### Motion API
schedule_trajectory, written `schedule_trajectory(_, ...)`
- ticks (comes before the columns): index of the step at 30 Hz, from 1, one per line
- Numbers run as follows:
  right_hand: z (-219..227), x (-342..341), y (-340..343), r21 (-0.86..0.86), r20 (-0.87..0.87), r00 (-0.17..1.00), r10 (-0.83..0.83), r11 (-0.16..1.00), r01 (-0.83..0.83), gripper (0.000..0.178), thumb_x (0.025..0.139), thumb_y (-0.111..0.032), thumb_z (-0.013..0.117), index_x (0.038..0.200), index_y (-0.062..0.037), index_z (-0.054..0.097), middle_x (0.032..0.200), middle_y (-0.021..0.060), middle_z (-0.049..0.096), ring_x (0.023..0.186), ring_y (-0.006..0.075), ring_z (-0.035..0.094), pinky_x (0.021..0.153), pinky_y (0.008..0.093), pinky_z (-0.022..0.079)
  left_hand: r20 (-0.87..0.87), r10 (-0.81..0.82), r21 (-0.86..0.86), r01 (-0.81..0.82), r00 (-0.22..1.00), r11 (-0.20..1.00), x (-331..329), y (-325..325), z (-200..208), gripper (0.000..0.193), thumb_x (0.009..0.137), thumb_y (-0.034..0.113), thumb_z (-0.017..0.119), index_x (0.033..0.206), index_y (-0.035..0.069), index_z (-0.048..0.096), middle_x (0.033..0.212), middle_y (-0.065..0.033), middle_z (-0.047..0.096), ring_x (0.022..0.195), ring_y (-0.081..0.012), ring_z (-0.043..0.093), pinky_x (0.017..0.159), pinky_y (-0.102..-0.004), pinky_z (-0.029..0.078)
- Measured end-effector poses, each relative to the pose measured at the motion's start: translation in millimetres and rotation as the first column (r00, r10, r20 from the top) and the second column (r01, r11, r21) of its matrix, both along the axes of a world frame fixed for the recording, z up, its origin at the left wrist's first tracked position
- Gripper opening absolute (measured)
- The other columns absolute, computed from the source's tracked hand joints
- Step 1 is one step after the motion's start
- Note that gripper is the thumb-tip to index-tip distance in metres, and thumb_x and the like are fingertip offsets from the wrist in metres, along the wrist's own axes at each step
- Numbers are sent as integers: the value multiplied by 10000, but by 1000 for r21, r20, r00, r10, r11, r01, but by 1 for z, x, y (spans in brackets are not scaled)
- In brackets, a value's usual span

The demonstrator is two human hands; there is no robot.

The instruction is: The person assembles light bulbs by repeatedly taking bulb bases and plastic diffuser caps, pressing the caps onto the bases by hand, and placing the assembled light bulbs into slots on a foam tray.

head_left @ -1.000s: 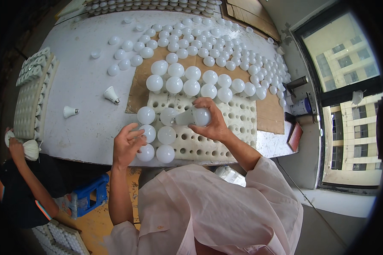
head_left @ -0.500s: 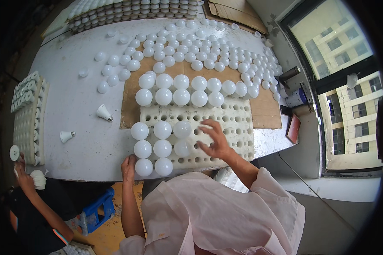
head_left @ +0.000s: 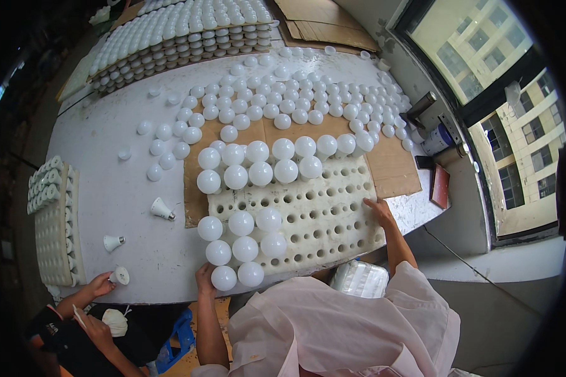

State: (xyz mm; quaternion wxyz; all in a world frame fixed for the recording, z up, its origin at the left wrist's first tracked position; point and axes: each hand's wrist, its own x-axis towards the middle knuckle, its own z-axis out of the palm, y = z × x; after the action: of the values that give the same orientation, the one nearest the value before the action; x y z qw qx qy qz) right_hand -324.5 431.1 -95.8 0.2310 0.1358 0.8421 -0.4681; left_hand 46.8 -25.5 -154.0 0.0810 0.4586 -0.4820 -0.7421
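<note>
We have a white foam hole tray (head_left: pixel 305 217) at the near edge of the surface (head_left: pixel 144 251), its far part over flattened cardboard (head_left: pixel 393 173). Our left hand (head_left: pixel 205 278) is at the tray's near left corner, fingers curled, partly tucked behind a bulb; can't tell how tightly it closes. Our right hand (head_left: pixel 382 212) touches the tray's right edge, fingers partly bent; underside hidden, so can't tell whether it grips. We see no bulb in either hand.

Eight round-topped bulbs (head_left: pixel 245 249) stand in the tray's near left part, three columns. Two more rows of bulbs (head_left: pixel 286 171) line its far side, the farther row longer. Bare holes fill the middle and right.

Beyond, many loose white domes (head_left: pixel 283 121) spread over cardboard and surface. Stacked full trays (head_left: pixel 179 47) sit at the far left. Two domeless bulb bases (head_left: pixel 162 208) lie left of our tray. At lower left, a co-worker's hand (head_left: pixel 100 284) holds another base (head_left: pixel 119 275), beside a tray stack (head_left: pixel 53 229).
</note>
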Motion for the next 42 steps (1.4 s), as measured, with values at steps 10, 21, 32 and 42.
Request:
schedule_trajectory(10,-4,-27,-80,16,5,995,102,995,-102,590,742,-353,691,1181,26,582,1096,166,637,963,245,620,845,369,480,-41,229,88,-225,973,970,-21,-56,11,202,910,121,498,1004,-3,626,853,-46,629,743,-137,612,677,-282,505)
schedule_trajectory(21,-25,-143,-83,604,-425,749,508,776,-183,662,736,-231,734,1320,-69,470,1195,196,540,970,303,590,828,397,497,-41,248,173,-238,968,956,-18,-70,29,315,894,133,541,1151,-49,562,1033,-94,617,880,-182,620,738,-320,535)
schedule_trajectory(32,-41,-221,-127,848,-236,540,808,442,-291,488,743,-180,707,1179,-29,547,1232,197,501,1065,407,492,899,480,443,293,220,-842,142,931,521,-54,-161,24,451,787,112,690,1186,-40,543,1163,-243,587,1080,-318,588,879,-358,488)
schedule_trajectory(42,-91,-146,-61,647,-529,670,521,759,-80,581,747,-216,707,1234,11,486,1119,257,573,1041,407,555,880,461,459,733,267,-586,380,626,716,-118,-192,2,795,650,555,716,1127,-65,579,1296,-324,450,1268,-388,410,1051,-393,337)
